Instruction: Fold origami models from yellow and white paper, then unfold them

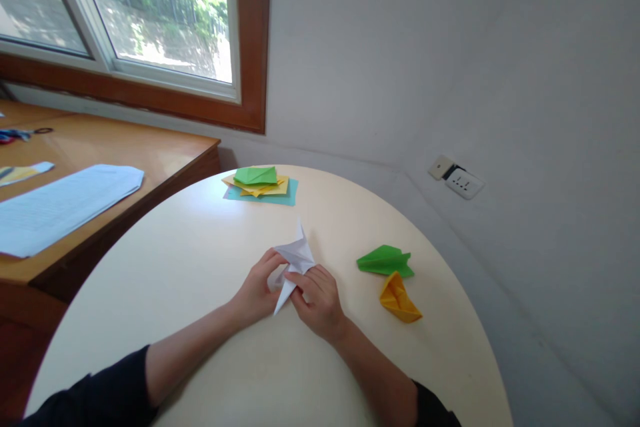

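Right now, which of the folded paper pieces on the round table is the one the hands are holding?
The white folded paper, pinched between the left hand and right hand. The green folded piece and yellow folded piece lie untouched to the right.

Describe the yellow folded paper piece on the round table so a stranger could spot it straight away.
Start at the round cream table and look to the right of the two hands folding white paper. Two folded pieces lie there close together; the yellow folded piece is the nearer one, just below the green folded piece. It lies alone, unlike the yellow sheets in the far stack.
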The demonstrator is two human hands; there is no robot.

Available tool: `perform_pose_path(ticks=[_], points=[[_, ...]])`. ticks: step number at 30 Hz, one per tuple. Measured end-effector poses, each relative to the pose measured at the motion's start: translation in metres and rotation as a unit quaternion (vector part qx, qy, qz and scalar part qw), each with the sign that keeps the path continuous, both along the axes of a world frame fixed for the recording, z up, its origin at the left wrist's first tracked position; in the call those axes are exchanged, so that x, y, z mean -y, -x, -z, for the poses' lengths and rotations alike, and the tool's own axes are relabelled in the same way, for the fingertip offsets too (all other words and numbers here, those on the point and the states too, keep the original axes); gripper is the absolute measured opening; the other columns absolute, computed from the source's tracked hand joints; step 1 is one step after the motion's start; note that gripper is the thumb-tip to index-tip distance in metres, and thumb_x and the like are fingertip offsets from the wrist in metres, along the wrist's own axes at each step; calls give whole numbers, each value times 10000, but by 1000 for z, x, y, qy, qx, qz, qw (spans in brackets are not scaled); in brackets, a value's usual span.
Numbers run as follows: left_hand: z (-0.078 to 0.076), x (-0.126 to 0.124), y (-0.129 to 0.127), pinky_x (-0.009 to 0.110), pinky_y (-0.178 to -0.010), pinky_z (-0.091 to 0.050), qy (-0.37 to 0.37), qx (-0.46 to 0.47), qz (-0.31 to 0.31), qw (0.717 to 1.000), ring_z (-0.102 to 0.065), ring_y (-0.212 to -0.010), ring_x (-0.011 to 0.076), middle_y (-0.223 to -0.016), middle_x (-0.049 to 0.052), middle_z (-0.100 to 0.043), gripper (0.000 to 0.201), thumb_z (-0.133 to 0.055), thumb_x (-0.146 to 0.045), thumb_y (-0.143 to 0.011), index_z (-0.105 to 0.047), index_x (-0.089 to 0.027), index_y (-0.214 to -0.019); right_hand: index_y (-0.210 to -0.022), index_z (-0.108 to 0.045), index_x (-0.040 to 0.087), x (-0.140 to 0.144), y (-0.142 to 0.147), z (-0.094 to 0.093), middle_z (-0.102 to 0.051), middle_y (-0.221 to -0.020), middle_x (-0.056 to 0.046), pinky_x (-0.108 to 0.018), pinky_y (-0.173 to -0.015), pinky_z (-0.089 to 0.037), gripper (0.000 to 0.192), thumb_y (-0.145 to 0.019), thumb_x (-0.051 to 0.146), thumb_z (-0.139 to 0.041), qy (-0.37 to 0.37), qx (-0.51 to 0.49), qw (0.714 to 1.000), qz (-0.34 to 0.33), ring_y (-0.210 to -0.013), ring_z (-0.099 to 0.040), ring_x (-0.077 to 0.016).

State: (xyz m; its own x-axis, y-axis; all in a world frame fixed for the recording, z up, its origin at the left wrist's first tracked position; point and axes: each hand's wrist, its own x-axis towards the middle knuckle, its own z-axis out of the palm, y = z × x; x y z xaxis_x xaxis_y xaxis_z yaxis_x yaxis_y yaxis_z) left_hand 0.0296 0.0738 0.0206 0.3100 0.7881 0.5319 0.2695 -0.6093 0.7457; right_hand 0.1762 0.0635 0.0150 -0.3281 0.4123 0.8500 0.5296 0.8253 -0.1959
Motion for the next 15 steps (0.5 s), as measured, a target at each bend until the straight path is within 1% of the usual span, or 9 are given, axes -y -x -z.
perform_pose_path(ticks=[4, 9, 11, 13, 15], points=[[0, 1, -1, 293, -827, -424, 45, 32, -5, 998, -548, -918, 184, -972, 67, -589, 199, -595, -139, -678, -564, -167, -873, -1073, -519, 205, 3, 0, -4, -620, -706, -31, -290, -572, -443, 361, -746, 54, -496, 11, 8, 1000, -20, -639, -551, -155], [-1, 3, 0, 271, -759, -428, 127, 82, 9, 988, -559, -789, 164, -815, 21, -611, 202, -626, -151, -641, -545, -159, -826, -1212, -435, 187, 8, 1, -8, -585, -728, -31, -309, -620, -468, 482, -741, 109, -501, 40, 4, 998, -48, -682, -539, -166], [-1, 2, 1, 256, -700, -429, 165, 113, 8, 980, -553, -729, 155, -761, 9, -608, 224, -663, -190, -619, -543, -157, -805, -1241, -403, 192, 9, 0, -6, -576, -739, -26, -311, -635, -473, 500, -753, 121, -488, 52, -7, 998, -47, -684, -537, -162], [-1, 0, 1, 241, -637, -420, 205, 146, -13, 968, -543, -676, 145, -721, 1, -602, 241, -689, -233, -602, -550, -154, -782, -1240, -399, 199, 8, 0, -4, -569, -742, -22, -306, -642, -473, 488, -767, 108, -471, 57, -23, 997, -34, -680, -534, -156], [-1, -3, 1, 243, -624, -416, 258, 198, -42, 945, -546, -669, 148, -711, 2, -606, 236, -690, -258, -602, -561, -152, -769, -1217, -419, 211, 6, -1, -1, -568, -760, -27, -303, -646, -469, 457, -780, 83, -453, 54, -42, 998, -13, -695, -530, -155]])
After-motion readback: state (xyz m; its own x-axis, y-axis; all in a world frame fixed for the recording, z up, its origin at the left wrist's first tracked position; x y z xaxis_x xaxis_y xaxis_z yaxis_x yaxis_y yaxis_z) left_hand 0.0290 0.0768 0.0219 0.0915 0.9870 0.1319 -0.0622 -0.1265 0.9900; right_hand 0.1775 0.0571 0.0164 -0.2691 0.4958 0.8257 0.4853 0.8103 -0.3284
